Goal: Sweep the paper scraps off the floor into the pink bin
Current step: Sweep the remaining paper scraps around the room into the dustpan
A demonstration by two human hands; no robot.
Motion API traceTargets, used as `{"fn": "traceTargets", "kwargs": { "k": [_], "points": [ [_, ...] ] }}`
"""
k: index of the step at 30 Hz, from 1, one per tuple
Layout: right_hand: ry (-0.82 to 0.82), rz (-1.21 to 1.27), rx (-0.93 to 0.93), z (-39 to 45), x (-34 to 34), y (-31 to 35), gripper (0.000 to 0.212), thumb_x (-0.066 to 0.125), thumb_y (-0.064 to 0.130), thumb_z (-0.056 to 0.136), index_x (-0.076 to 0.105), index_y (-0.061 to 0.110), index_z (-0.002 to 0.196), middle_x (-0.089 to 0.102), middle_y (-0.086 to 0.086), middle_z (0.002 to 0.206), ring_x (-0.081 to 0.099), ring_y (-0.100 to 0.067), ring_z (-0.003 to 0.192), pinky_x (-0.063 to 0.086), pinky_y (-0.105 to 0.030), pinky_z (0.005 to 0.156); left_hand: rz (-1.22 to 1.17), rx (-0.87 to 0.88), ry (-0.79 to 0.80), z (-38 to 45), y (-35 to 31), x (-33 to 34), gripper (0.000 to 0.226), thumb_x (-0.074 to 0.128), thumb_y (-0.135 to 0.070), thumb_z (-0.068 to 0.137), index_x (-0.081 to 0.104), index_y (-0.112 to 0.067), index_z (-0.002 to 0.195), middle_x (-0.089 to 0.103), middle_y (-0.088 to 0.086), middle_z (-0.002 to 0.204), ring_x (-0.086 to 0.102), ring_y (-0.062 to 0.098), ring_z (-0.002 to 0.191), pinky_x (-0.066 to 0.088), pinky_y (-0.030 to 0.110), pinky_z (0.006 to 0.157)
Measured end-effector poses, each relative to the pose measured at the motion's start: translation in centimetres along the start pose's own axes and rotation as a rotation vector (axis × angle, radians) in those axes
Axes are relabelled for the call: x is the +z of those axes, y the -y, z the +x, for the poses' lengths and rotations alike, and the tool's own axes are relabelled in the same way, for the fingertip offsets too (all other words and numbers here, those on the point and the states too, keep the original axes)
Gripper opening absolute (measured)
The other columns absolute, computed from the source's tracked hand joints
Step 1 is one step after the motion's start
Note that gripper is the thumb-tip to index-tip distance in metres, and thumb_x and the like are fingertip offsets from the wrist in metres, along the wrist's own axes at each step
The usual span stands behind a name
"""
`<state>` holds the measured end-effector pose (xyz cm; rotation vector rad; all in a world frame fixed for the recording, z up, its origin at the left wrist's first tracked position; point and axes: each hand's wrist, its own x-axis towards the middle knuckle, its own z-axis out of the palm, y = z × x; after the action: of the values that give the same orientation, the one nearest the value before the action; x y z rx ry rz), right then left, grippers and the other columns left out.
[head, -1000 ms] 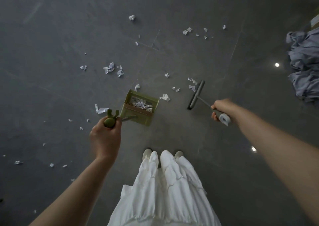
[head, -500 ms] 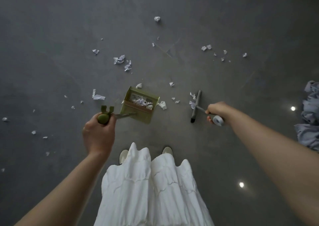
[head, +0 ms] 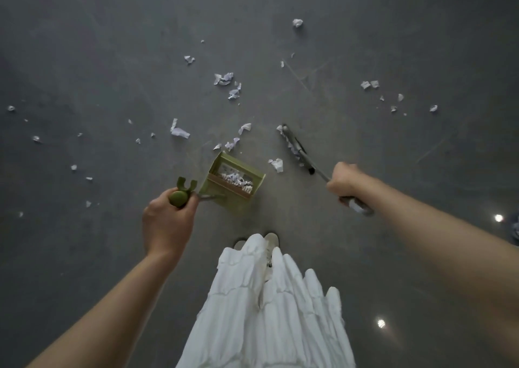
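White paper scraps [head: 179, 131] lie scattered across the grey floor [head: 84, 58], thickest ahead of the person and thinning out to both sides. Some have already landed inside the green dustpan [head: 234, 183], which sits on the floor just ahead of the white shoes [head: 271, 238]. One larger scrap [head: 277, 164] lies between the dustpan and the broom head [head: 295, 148] (a dark bar set at a slant, with what look like a few bits caught along it). The left hand [head: 167, 221] has its fingers wrapped round the green knob of the dustpan handle [head: 179, 197]. The right hand [head: 344, 182] is curled tight round the grey broom handle [head: 356, 206]. A white pleated skirt [head: 266, 311] fills the bottom centre. No pink bin is in view.
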<state>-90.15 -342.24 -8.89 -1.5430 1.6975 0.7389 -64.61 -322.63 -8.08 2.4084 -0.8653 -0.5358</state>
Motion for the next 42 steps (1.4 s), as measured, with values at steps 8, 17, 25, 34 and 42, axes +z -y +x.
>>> {"fn": "traceTargets", "kwargs": {
  "k": [8,17,25,34,42],
  "points": [
    [0.021,-0.082,-0.044,-0.8,-2.4,2.3,0.017,0.053,0.009,0.083,0.063,-0.004,0.081,0.068,-0.018,0.067,0.062,-0.027,0.048,0.053,-0.032,0.049,0.017,-0.117,-0.003,-0.6,1.9,-0.5,0.031,0.067,-0.026,0.084,0.055,-0.011,0.059,0.046,0.005,0.051,0.045,0.035,0.058,0.030,0.032,0.056],
    [-0.095,-0.222,-0.160,0.3,-1.0,8.5,0.012,0.051,0.009,0.084,0.056,0.001,0.077,0.063,-0.016,0.064,0.060,-0.026,0.048,0.049,-0.029,0.043,-0.021,-0.155,-0.024,-0.3,4.3,-1.4,0.027,0.066,-0.029,0.085,0.062,-0.011,0.065,0.052,0.007,0.053,0.048,0.033,0.057,0.031,0.033,0.053],
    [-0.093,-0.405,-0.250,3.3,0.0,11.6,0.010,0.056,0.014,0.086,0.056,0.005,0.085,0.061,-0.014,0.071,0.062,-0.024,0.048,0.053,-0.030,0.045,0.005,-0.160,-0.035,1.3,5.6,-1.2,0.017,0.069,-0.027,0.082,0.070,-0.011,0.076,0.061,0.017,0.066,0.055,0.036,0.066,0.036,0.032,0.059],
    [-0.110,-0.957,-0.450,2.6,-0.6,10.8,0.031,0.057,0.014,0.083,0.064,0.018,0.112,0.053,-0.007,0.092,0.061,-0.031,0.087,0.043,-0.029,0.065,0.012,-0.141,-0.027,1.8,5.7,-1.8,0.018,0.069,-0.028,0.082,0.073,-0.010,0.083,0.067,0.017,0.071,0.058,0.034,0.068,0.035,0.030,0.060],
    [-0.139,-1.013,-0.381,-0.3,-3.0,6.7,0.031,0.057,0.011,0.079,0.066,0.016,0.109,0.063,-0.010,0.101,0.065,-0.032,0.093,0.049,-0.030,0.066,0.018,-0.100,0.032,1.1,5.3,-1.5,0.017,0.069,-0.028,0.082,0.072,-0.011,0.081,0.066,0.017,0.070,0.060,0.037,0.069,0.043,0.036,0.061]
  ]
}}
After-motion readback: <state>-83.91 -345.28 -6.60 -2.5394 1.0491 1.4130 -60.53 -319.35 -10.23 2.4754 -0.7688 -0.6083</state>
